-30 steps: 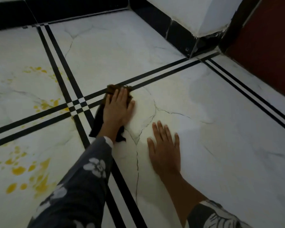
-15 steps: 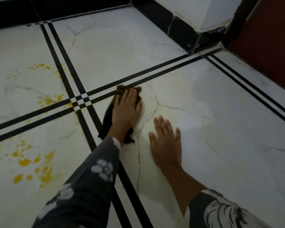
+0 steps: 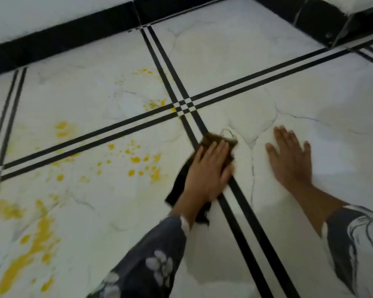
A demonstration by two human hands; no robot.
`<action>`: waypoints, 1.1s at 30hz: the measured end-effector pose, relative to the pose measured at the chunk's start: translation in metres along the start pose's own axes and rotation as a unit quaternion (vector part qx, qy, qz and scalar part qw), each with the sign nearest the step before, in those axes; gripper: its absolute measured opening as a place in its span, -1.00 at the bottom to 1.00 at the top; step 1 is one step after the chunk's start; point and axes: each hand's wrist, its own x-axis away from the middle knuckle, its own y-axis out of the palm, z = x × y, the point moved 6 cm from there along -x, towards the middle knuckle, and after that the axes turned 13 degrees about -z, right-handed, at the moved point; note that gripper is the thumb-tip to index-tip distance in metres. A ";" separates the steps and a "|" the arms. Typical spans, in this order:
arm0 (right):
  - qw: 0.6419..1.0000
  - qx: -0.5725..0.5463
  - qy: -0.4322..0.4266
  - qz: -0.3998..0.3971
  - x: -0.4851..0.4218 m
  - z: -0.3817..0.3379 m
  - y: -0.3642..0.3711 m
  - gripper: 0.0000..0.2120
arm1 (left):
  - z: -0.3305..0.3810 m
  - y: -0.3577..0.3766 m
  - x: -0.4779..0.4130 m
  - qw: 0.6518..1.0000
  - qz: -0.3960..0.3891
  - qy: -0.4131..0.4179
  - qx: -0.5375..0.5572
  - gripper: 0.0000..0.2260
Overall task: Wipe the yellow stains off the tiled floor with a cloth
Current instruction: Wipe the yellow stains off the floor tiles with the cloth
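Light: dim, diffuse | Shadows: faint, soft | Sharpness: slight motion blur throughout | Edges: floor (image 3: 224,61) lines bowed, wide-angle

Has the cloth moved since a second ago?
Yes. The cloth, pressed under the left hand, has slid back toward the person, away from the stripe crossing it lay beside.

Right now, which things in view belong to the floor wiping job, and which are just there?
In the job: dark cloth, pressed flat under the left hand; yellow stains to its left; tiled floor; right hand, flat on the tile.
Just there: black skirting along the wall; black double stripes between tiles.
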 end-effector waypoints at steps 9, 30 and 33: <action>0.996 -0.004 -0.065 0.059 0.068 -0.095 0.004 -0.36 | -0.160 -0.014 0.098 0.966 0.045 -0.251 0.037 -0.37; 0.993 0.032 -0.117 -0.014 0.058 -0.170 0.059 -0.39 | -0.134 -0.026 0.045 0.996 0.018 -0.086 -0.001 -0.44; 0.993 0.026 -0.111 -0.015 0.059 -0.170 0.059 -0.42 | -0.158 -0.020 0.079 0.999 0.011 -0.048 -0.007 -0.37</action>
